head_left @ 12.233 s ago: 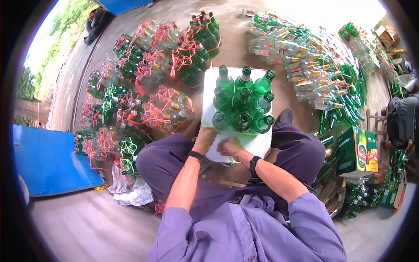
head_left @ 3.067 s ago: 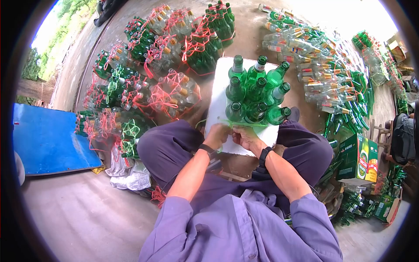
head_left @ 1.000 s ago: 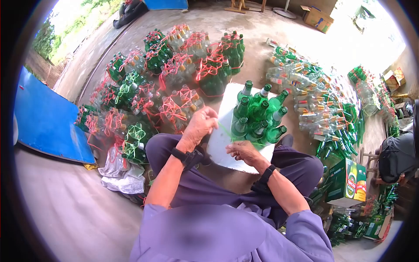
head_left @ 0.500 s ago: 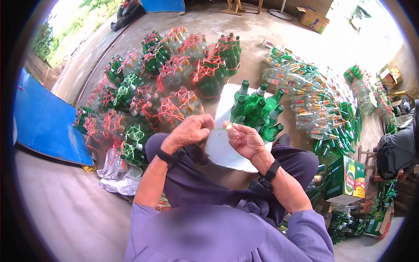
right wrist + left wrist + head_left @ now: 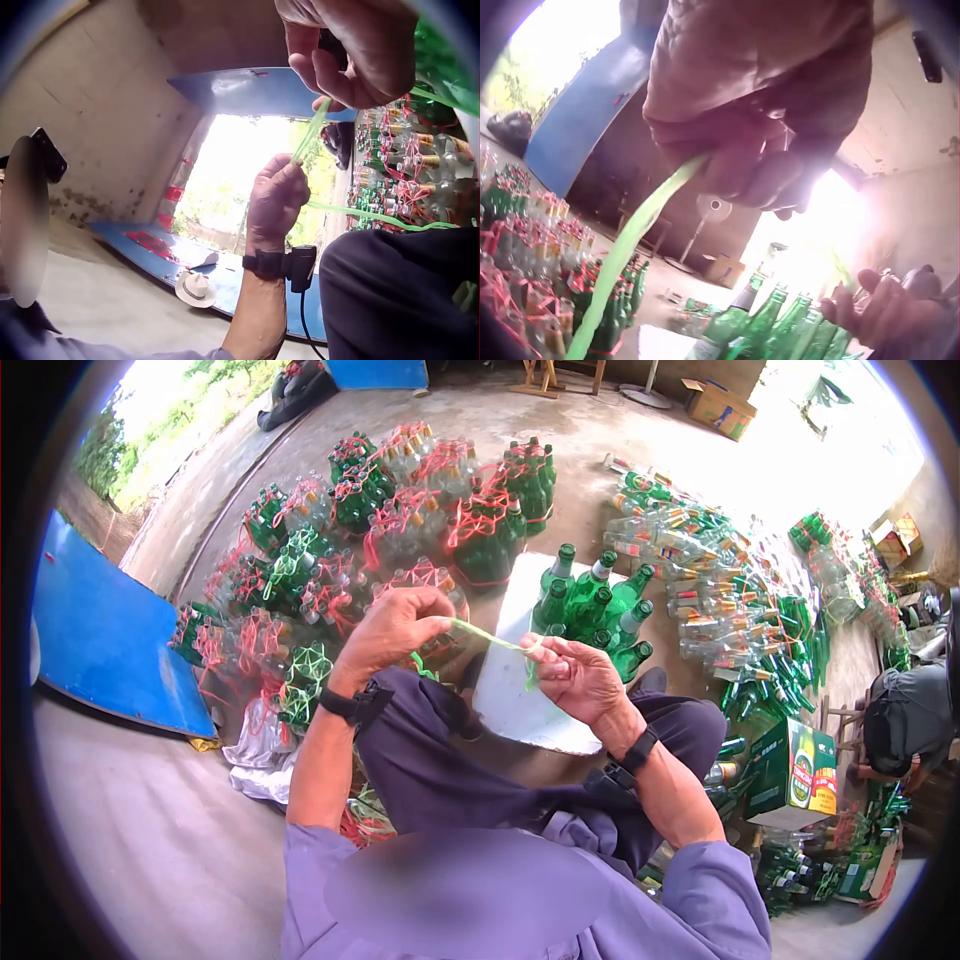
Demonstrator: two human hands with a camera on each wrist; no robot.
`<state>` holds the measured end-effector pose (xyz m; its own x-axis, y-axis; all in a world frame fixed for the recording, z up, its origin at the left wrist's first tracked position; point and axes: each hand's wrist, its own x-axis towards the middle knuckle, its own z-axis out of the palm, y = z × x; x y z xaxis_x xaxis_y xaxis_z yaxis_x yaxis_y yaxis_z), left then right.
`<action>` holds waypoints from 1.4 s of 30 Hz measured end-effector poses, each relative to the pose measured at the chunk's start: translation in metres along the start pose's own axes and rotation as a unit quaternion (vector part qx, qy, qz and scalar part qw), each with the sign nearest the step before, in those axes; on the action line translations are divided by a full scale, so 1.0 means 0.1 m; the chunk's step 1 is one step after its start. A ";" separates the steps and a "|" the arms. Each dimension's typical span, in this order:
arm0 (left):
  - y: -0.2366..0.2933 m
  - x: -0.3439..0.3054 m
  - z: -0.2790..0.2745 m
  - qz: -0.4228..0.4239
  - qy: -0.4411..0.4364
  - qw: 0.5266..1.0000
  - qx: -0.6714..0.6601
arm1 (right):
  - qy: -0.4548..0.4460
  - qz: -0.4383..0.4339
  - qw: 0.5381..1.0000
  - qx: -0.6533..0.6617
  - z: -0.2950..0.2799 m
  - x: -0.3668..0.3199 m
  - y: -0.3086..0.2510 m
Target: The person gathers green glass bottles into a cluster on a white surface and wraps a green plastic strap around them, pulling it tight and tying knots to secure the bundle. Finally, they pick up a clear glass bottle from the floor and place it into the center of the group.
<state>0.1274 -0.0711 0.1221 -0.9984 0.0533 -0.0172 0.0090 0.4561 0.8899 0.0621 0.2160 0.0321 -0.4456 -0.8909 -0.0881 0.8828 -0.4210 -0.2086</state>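
My left hand [image 5: 392, 632] pinches a light green plastic twine [image 5: 488, 636] between thumb and fingers. The twine runs across to my right hand [image 5: 578, 678], whose curled fingertips hold it. A short green piece hangs below the right fingers. In the right wrist view the strand [image 5: 309, 139] is stretched between both hands, and another length trails off from the left hand. Several upright green glass bottles [image 5: 585, 605] stand close together on a white board [image 5: 520, 705] just beyond the hands; the right hand partly hides the nearest ones.
Bundles of bottles tied with red twine [image 5: 400, 510] crowd the floor to the left. Loose bottles lie in a long pile [image 5: 720, 590] to the right. A green beer carton [image 5: 795, 775] stands at the right, a blue panel [image 5: 110, 630] at the left. My bent knees flank the board.
Earlier both hands worked low at the front of the bottle group. The hands came together half a second ago; since then the left hand has moved up and left, drawing the twine out between them.
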 end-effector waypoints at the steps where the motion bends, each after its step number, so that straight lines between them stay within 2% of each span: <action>1: 0.04 0.04 0.05 -0.001 0.002 1.000 -0.001 | 0.001 0.003 1.000 -0.001 0.01 0.00 -0.01; 4: 0.13 0.15 0.19 -0.005 0.010 0.999 0.045 | 0.042 -0.010 0.999 -0.027 0.07 0.01 -0.10; 7: 0.00 0.22 0.37 0.046 -0.001 0.999 0.015 | 0.056 0.003 0.991 -0.124 0.17 0.06 -0.32; 10: -0.03 0.18 0.52 0.030 -0.032 0.999 0.021 | 0.123 0.019 0.960 -0.250 0.36 0.13 -0.56; 11: -0.08 0.16 0.58 0.034 -0.044 0.998 0.024 | 0.122 0.019 0.960 -0.250 0.39 0.17 -0.61; 13: -0.21 0.13 0.73 0.050 -0.041 0.998 0.014 | 0.184 0.016 0.900 -0.394 0.43 0.25 -0.69; 14: -0.23 0.11 0.79 0.006 -0.053 0.999 -0.011 | 0.178 0.011 0.870 -0.460 0.42 0.28 -0.71; 15: -0.26 0.09 0.83 -0.037 -0.065 0.997 -0.037 | 0.177 0.011 0.870 -0.460 0.44 0.29 -0.73; 17: -0.33 0.08 0.90 -0.028 -0.067 0.997 -0.022 | 0.195 0.009 0.813 -0.548 0.51 0.32 -0.75; 18: -0.32 0.08 0.94 -0.041 -0.061 0.997 -0.013 | 0.195 0.009 0.813 -0.548 0.51 0.35 -0.75; 19: -0.33 0.09 0.97 -0.054 -0.054 0.997 -0.005 | 0.191 0.001 0.786 -0.588 0.52 0.37 -0.76; 20: -0.41 0.12 1.02 -0.030 -0.045 0.998 0.011 | 0.186 -0.007 0.757 -0.627 0.52 0.38 -0.77; 21: -0.45 0.14 1.05 -0.030 -0.046 0.998 0.011 | 0.187 -0.007 0.757 -0.627 0.49 0.40 -0.79; 23: -0.53 0.19 1.13 -0.036 -0.018 0.997 0.064 | 0.137 -0.031 0.650 -0.747 0.39 0.46 -0.82; 24: -0.58 0.21 1.16 -0.036 -0.019 0.997 0.064 | 0.138 -0.031 0.650 -0.747 0.31 0.48 -0.82; 26: -0.68 0.25 1.22 -0.059 -0.016 0.994 0.092 | 0.098 -0.122 0.561 -0.813 0.16 0.50 -0.83; 27: -0.69 0.25 1.24 -0.059 -0.016 0.994 0.092 | 0.098 -0.122 0.561 -0.813 0.16 0.47 -0.82; 29: -0.70 0.24 1.28 -0.089 -0.065 0.990 0.092 | 0.072 -0.179 0.504 -0.842 0.14 0.38 -0.78; 31: -0.71 0.22 1.32 -0.092 -0.080 0.985 0.120 | 0.051 -0.186 0.494 -0.848 0.19 0.30 -0.77; 33: -0.69 0.19 1.36 -0.094 -0.094 0.980 0.150 | 0.069 -0.102 0.503 -0.856 0.23 0.23 -0.78; 34: -0.64 0.18 1.39 -0.087 -0.098 0.977 0.168 | 0.069 -0.102 0.503 -0.855 0.22 0.20 -0.79; 36: -0.65 0.15 1.46 -0.080 -0.103 0.974 0.187 | 0.039 -0.075 0.449 -0.889 0.19 0.15 -0.80; 38: -0.77 0.14 1.57 0.050 -0.059 0.955 0.285 | 0.045 -0.077 0.438 -0.895 0.16 0.12 -0.79; 40: -0.70 0.12 1.66 0.049 -0.095 0.953 0.284 | 0.052 -0.080 0.427 -0.899 0.09 0.09 -0.78; 42: -0.56 0.08 1.75 0.077 -0.151 0.938 0.301 | 0.042 -0.141 0.443 -0.884 -0.03 0.09 -0.77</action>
<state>0.1284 0.0590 -0.0072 -0.9222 0.3677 -0.1198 0.2720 0.8369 0.4749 -0.0102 0.2410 0.0445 -0.5716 -0.8039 0.1641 -0.6731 0.3451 -0.6541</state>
